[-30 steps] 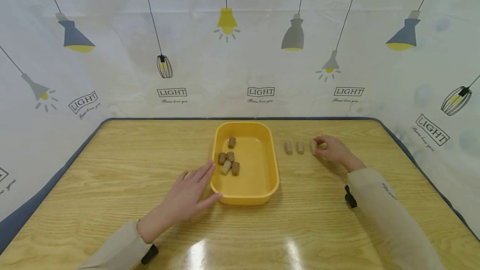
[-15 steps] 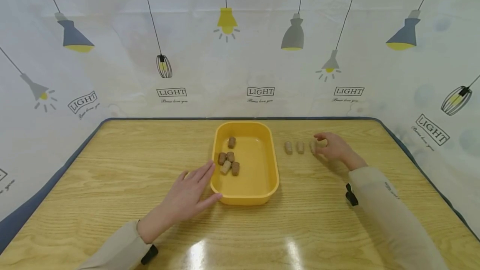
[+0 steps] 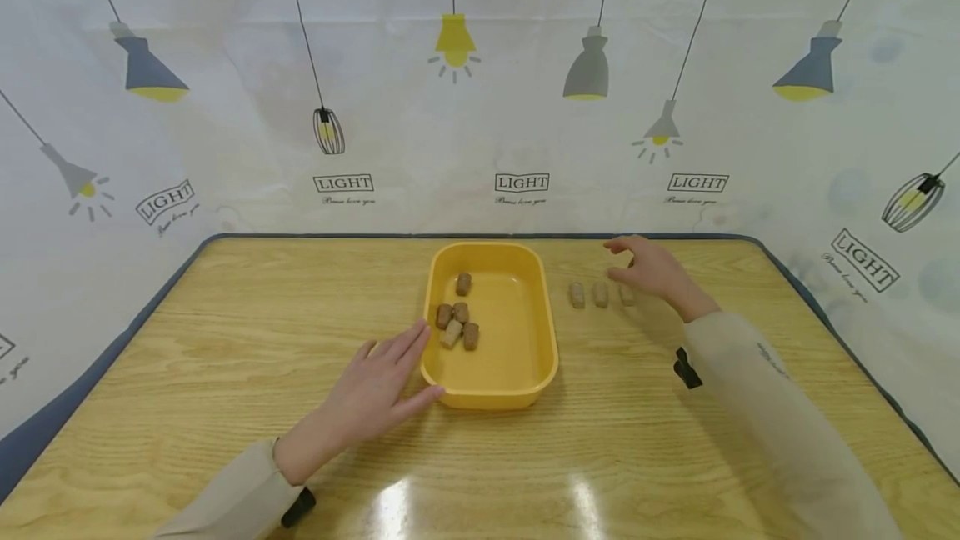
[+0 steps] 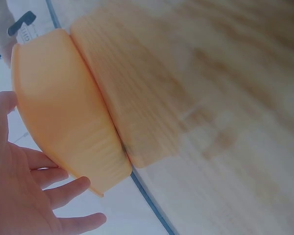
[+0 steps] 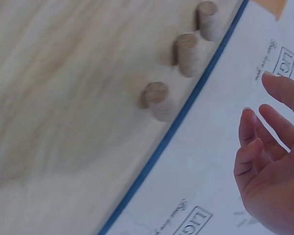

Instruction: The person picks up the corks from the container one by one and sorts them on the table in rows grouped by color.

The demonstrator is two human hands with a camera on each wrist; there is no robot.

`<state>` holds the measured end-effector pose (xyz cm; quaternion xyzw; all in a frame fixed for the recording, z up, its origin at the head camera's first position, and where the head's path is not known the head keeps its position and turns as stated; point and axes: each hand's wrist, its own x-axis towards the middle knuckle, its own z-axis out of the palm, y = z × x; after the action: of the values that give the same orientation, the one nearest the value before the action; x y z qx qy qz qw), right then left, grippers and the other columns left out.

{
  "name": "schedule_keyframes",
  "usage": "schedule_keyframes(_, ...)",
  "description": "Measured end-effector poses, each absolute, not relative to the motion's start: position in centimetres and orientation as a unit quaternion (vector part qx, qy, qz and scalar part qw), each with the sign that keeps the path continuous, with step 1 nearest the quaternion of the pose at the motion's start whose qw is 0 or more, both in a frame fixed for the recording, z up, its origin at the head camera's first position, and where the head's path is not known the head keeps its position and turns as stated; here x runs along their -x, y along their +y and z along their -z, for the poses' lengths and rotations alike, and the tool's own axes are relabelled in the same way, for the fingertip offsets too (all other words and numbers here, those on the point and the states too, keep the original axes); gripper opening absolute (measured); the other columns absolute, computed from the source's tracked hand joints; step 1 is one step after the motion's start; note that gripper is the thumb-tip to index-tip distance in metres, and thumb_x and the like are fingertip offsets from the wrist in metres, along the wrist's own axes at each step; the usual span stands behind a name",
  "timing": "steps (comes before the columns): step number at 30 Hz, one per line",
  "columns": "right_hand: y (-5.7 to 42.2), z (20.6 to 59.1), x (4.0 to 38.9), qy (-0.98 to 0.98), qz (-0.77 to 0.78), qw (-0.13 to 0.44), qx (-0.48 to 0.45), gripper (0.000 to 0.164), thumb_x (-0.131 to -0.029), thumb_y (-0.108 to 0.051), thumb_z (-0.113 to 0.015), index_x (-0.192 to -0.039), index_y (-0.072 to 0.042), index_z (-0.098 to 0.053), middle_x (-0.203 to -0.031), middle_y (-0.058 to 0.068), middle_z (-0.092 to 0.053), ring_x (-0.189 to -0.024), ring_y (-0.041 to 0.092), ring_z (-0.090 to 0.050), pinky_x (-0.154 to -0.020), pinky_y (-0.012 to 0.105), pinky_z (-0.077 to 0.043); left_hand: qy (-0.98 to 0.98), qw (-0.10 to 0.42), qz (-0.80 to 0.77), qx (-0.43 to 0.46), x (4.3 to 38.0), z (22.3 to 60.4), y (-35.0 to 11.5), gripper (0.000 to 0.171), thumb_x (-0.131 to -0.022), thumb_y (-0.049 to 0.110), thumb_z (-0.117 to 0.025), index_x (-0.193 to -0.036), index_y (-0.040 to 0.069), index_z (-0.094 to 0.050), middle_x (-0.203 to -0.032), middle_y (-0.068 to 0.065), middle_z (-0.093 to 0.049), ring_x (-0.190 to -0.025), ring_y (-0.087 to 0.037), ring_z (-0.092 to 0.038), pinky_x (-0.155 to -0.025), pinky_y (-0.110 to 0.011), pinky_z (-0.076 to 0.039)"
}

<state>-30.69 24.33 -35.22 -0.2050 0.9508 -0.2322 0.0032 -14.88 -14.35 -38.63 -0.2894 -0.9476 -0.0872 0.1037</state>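
My left hand [image 3: 367,394] rests its fingertips and thumb against the left rim of a yellow plastic tray [image 3: 517,340], its fingers straight; the left wrist view shows them along the tray's side. Several brown corks [image 3: 470,336], one of them a paler cork [image 3: 452,334], lie toward the left inside the tray. Right of the tray, three pale corks form a row: a left cork [image 3: 576,295], a middle cork [image 3: 601,294] and a right cork [image 3: 627,297]. Over the right cork hovers my right hand [image 3: 652,267], fingers parted and holding nothing; in the right wrist view it hangs apart from all three.
The wooden table [image 3: 300,290] has a blue edge [image 3: 337,236] along its back and sides. Behind it stands a pale backdrop [image 3: 412,107] printed with hanging lamps. Both arms come in from the front in beige sleeves [image 3: 757,398].
My right hand has let go of the right cork, then lifted and moved back and slightly left. That cork stays in the row. My left hand has kept its place on the tray.
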Motion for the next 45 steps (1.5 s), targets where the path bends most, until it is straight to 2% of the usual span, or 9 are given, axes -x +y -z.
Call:
schedule_keyframes(6,21.5,33.2,31.1,0.944,0.241,-0.006,0.227,0.046,-0.085,-0.018,-0.059,-0.124,0.002,-0.046,-0.117,0.022,-0.049,-0.092,0.032,-0.051,-0.078,0.045,-0.04,-0.948,0.104,0.082,0.29,14.9,38.6,-14.4,0.075,-0.087,0.057,-0.036,-0.138,0.003,-0.028,-0.141,-0.01,-0.026,-0.119,-0.027,-0.037,-0.091,-0.052,-0.029)
schedule_keyframes(10,19.4,31.9,31.1,0.935,0.257,-0.022,0.243,0.045,-0.084,-0.018,-0.061,-0.123,0.0,-0.049,-0.115,0.019,-0.052,-0.084,0.028,-0.054,-0.074,0.041,-0.043,-0.947,0.108,0.081,0.291,15.0,38.7,-14.4,0.075,-0.087,0.057,-0.036,-0.138,0.003,-0.028,-0.141,-0.01,-0.026,-0.118,-0.027,-0.037,-0.091,-0.053,-0.029)
schedule_keyframes(14,17.3,30.5,30.8,0.926,0.286,-0.013,0.247,0.045,-0.084,-0.024,-0.06,-0.123,-0.003,-0.05,-0.114,0.015,-0.053,-0.078,0.023,-0.053,-0.07,0.036,-0.044,-0.947,0.111,0.08,0.292,15.0,38.7,-14.4,0.075,-0.087,0.057,-0.036,-0.137,0.002,-0.028,-0.141,-0.01,-0.026,-0.119,-0.027,-0.037,-0.091,-0.053,-0.029)
schedule_keyframes(23,13.2,28.5,29.8,0.902,0.359,0.01,0.238,0.041,-0.084,-0.022,-0.061,-0.12,-0.005,-0.053,-0.11,0.011,-0.055,-0.094,0.023,-0.05,-0.079,0.035,-0.041,-0.946,0.113,0.078,0.293,15.0,38.6,-14.4,0.074,-0.087,0.056,-0.036,-0.137,0.002,-0.029,-0.141,-0.011,-0.027,-0.118,-0.028,-0.038,-0.09,-0.053,-0.03)
schedule_keyframes(31,10.3,28.9,29.3,0.88,0.425,0.086,0.196,0.037,-0.084,-0.023,-0.062,-0.116,-0.006,-0.055,-0.106,0.008,-0.056,-0.085,0.024,-0.055,-0.072,0.031,-0.046,-0.947,0.11,0.079,0.291,15.0,38.6,-14.4,0.074,-0.087,0.057,-0.036,-0.137,0.003,-0.029,-0.141,-0.01,-0.027,-0.118,-0.028,-0.038,-0.09,-0.053,-0.03)
schedule_keyframes(38,8.2,29.7,29.1,0.878,0.425,0.143,0.167,0.035,-0.083,-0.026,-0.062,-0.114,-0.01,-0.057,-0.102,0.004,-0.058,-0.08,0.02,-0.055,-0.062,0.029,-0.041,-0.948,0.105,0.078,0.289,14.9,38.5,-14.4,0.075,-0.087,0.057,-0.036,-0.137,0.003,-0.029,-0.141,-0.011,-0.026,-0.118,-0.028,-0.038,-0.09,-0.054,-0.03)
schedule_keyframes(45,6.4,31.1,29.0,0.876,0.405,0.185,0.189,0.04,-0.083,-0.028,-0.062,-0.116,-0.007,-0.056,-0.096,0.008,-0.059,-0.079,0.022,-0.054,-0.055,0.028,-0.036,-0.948,0.106,0.08,0.29,15.0,38.6,-14.4,0.074,-0.087,0.057,-0.036,-0.137,0.003,-0.029,-0.141,-0.01,-0.027,-0.117,-0.028,-0.039,-0.089,-0.054,-0.031)
